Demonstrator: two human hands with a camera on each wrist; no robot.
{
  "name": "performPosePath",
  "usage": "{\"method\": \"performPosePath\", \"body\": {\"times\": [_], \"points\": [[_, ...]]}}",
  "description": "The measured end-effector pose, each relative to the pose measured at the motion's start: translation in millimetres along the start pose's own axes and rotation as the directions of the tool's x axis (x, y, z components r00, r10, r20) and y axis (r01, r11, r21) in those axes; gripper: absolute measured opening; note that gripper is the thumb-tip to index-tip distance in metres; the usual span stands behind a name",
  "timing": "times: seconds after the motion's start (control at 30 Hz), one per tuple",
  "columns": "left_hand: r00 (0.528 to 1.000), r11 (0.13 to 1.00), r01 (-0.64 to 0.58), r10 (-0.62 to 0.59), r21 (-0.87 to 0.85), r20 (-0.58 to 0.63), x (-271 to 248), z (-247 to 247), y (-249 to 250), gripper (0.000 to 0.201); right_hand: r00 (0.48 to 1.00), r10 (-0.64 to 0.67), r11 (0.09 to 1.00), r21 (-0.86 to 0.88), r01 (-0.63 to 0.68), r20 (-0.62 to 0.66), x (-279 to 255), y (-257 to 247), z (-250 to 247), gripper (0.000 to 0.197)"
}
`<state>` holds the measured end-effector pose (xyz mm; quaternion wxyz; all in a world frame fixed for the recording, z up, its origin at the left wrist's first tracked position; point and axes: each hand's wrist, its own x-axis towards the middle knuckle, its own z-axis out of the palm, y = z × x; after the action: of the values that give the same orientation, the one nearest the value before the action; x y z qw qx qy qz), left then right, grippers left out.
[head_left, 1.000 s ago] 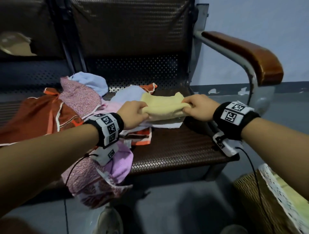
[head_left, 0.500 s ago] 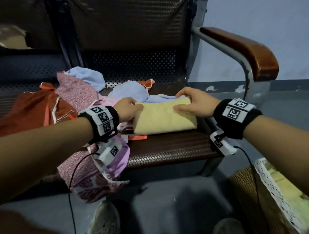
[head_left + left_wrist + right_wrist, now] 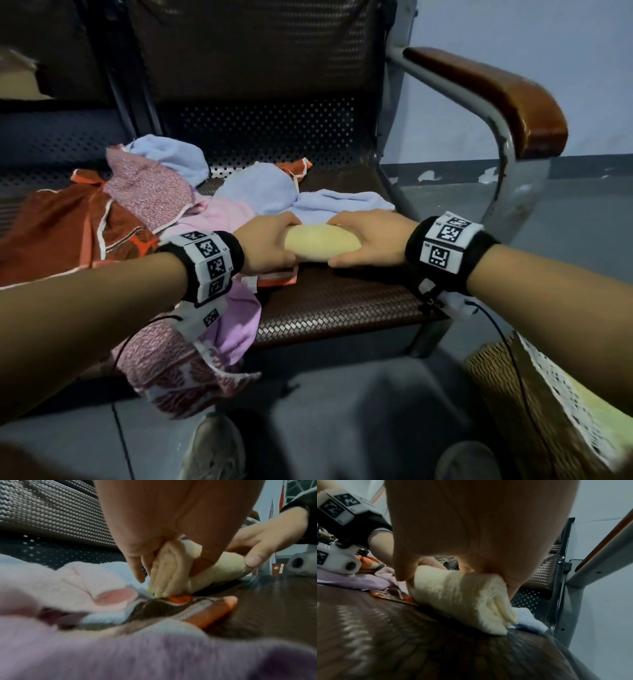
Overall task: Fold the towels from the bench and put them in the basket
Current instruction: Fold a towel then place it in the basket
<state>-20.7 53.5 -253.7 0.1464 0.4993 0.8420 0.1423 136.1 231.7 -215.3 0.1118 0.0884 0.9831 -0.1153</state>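
The yellow towel (image 3: pixel 322 242), half a second ago a flat folded rectangle, is now a narrower bundle gripped at both ends by the left hand (image 3: pixel 270 244) and right hand (image 3: pixel 371 240).

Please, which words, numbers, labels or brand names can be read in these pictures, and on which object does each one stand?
No readable word, number or brand name.
Left wrist band: black-and-white square code markers, plus tiny marks beside them, too small to read.
Right wrist band: the same kind of code markers, no letters legible.
Yellow towel, held by left hand and right hand: no label visible.
Small brown object in the left wrist view: pale marks, too blurred to read.
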Motion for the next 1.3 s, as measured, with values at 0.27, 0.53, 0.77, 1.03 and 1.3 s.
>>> {"method": "performPosePath", "body": {"times": [0.27, 0.53, 0.77, 1.03, 1.3], "points": [[0.911, 0.896, -0.184, 0.001, -0.404, -0.412, 6, -51, 62, 0.038, 0.988, 0.052, 0.947, 0.322, -0.003, -0.143, -14, -1, -35, 0.058], [0.882, 0.602, -0.394, 0.035, -0.695, -0.469, 18, -55, 169, 0.084, 0.935, 0.29, 0.512, 0.858, 0.028, -0.203, -119, 51, -67, 0.039], [0.998, 0.537, -0.028, 0.064, -0.843, 0.008, 49, 34, 293, 0.118, 0.825, 0.529, 0.23, 0.969, 0.086, -0.199, -245, 132, -30, 0.035], [0.921, 0.693, -0.209, -0.098, -0.69, -0.377, 55, 115, 351, 0.113, 0.58, 0.814, -0.121, 0.985, 0.125, 0.026, -316, 210, 72, 0.031], [0.934, 0.893, -0.121, 0.25, -0.433, 0.255, 71, 214, 416, 0.058, 0.547, 0.808, -0.417, 0.869, 0.265, 0.22, -310, 235, 123, 0.038]]}}
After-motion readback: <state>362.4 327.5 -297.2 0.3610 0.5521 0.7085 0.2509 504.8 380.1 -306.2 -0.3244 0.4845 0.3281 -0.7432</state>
